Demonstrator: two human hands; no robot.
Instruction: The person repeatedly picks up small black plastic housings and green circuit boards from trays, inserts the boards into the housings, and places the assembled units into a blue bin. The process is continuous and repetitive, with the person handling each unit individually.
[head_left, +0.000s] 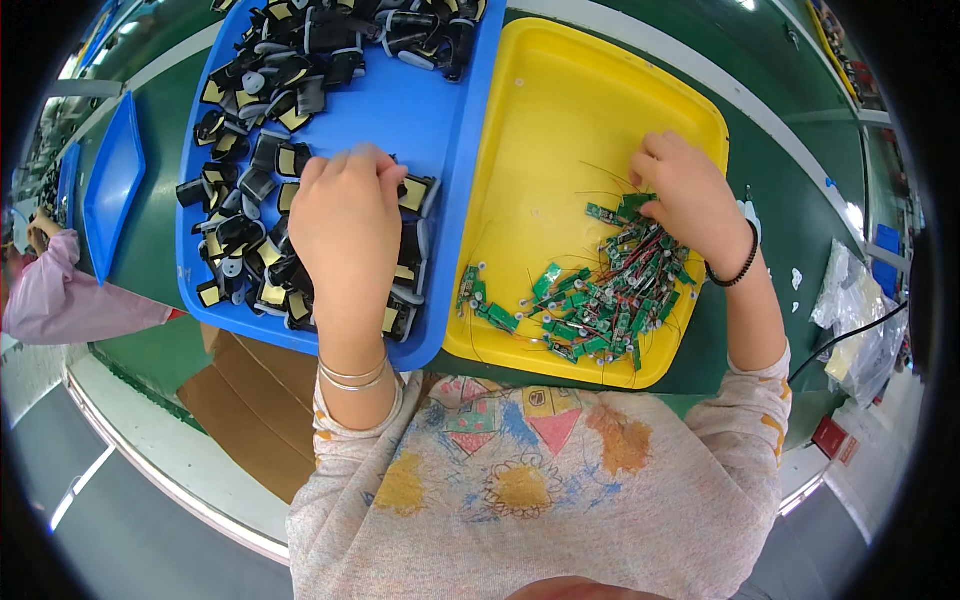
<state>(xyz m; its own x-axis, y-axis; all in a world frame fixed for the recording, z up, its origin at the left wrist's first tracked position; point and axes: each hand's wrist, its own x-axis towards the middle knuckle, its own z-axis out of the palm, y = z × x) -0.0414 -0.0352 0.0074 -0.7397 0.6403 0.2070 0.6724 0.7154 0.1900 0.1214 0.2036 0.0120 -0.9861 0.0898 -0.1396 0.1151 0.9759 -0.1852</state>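
Note:
My left hand hovers over the blue tray, its fingers curled and slightly smeared by motion. What it holds, if anything, is hidden; a black housing with a pale yellow pad lies beside its fingers. Many similar black pieces are heaped along that tray's left side. Over the yellow tray, my right hand has its fingers bent and its thumb against a small green circuit board with thin wires. Below it spreads a pile of wired circuit boards.
Both trays stand side by side on a green bench. Clear plastic bags and a black cable lie at the right. Another blue tray tilts at the left, near another person's pink sleeve. Brown cardboard sits below.

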